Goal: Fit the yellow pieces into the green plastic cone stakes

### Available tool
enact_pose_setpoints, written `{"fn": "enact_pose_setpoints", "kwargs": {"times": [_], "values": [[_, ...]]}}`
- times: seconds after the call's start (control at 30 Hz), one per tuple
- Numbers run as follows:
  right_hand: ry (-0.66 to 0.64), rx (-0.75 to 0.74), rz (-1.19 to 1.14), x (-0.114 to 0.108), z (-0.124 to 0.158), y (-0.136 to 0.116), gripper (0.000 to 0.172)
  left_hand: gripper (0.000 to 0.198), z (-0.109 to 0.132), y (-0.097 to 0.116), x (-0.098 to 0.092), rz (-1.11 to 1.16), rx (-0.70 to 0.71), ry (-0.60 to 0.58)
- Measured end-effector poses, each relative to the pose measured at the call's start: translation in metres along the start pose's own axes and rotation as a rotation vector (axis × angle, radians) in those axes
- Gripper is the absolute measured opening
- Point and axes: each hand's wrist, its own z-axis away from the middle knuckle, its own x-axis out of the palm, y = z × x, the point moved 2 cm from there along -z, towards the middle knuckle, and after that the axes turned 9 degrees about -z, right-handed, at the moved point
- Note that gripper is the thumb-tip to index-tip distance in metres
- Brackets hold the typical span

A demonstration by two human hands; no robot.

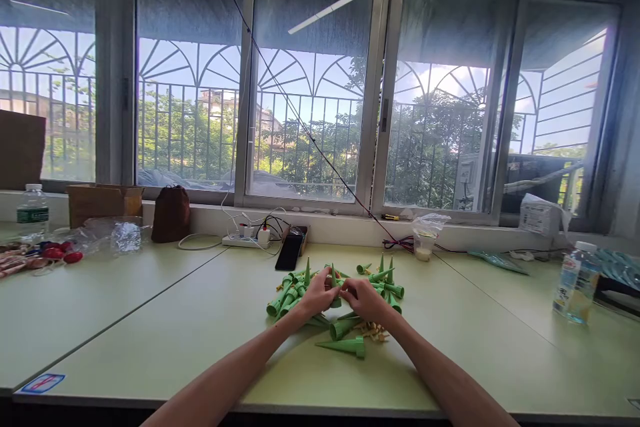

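Observation:
My left hand [319, 295] is closed around a green plastic cone-shaped spike [334, 276], which stands point up between thumb and fingers. Right beside it, my right hand [365, 299] has its fingertips pinched together at the cone's side; whatever they hold is too small to make out. Green cones lie in a loose heap [289, 296] to the left of my hands, and more cones [395, 291] are on the right, a few upright. Nearer to me, one cone [345, 346] lies on its side. Small yellowish pieces [374, 331] are scattered below my right hand.
A phone [290, 252] leans near a power strip [245, 241] at the table's back. Bottles stand at the right [576, 283] and far left [33, 213]. A brown pouch [171, 215], a cardboard box [105, 204] and a bagged cup [424, 243] line the window side.

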Motion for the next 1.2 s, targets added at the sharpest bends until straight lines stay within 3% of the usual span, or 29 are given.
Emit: {"fn": "enact_pose_setpoints", "kwargs": {"times": [1.2], "values": [[-0.01,-0.021,0.013,0.0007,0.0007,0.0037,0.016,0.022,-0.0024,-0.0037,0.0014,-0.017,0.037,0.024]]}}
